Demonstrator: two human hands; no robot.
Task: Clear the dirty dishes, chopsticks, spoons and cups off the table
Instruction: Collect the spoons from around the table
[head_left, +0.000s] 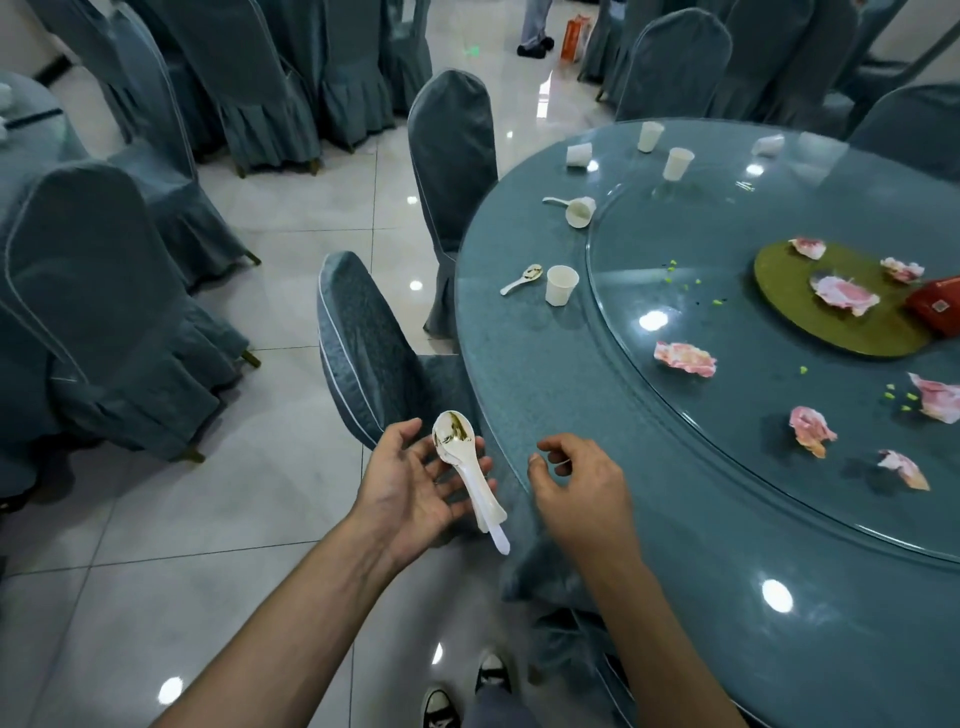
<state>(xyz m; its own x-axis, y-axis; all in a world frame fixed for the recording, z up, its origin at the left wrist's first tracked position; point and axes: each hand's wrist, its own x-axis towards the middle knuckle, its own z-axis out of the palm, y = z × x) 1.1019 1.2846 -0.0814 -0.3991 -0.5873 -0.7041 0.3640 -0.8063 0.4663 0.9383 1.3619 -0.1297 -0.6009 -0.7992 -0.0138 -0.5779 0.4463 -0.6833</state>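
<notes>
My left hand lies palm up beside the table edge, and a stack of dirty white spoons rests across its relaxed fingers, thumb held apart. To the right, over the edge of the round teal table, hovers my right hand, its fingers loosely curled with nothing in them. On the table lie another dirty spoon next to an upright paper cup, and farther back a tipped cup with a spoon beside it. More paper cups stand or lie at the far rim.
A glass turntable carries crumpled pink napkins, a green mat and a red packet. Covered chairs crowd the table's left side, with more across the tiled floor. A person's legs show far back.
</notes>
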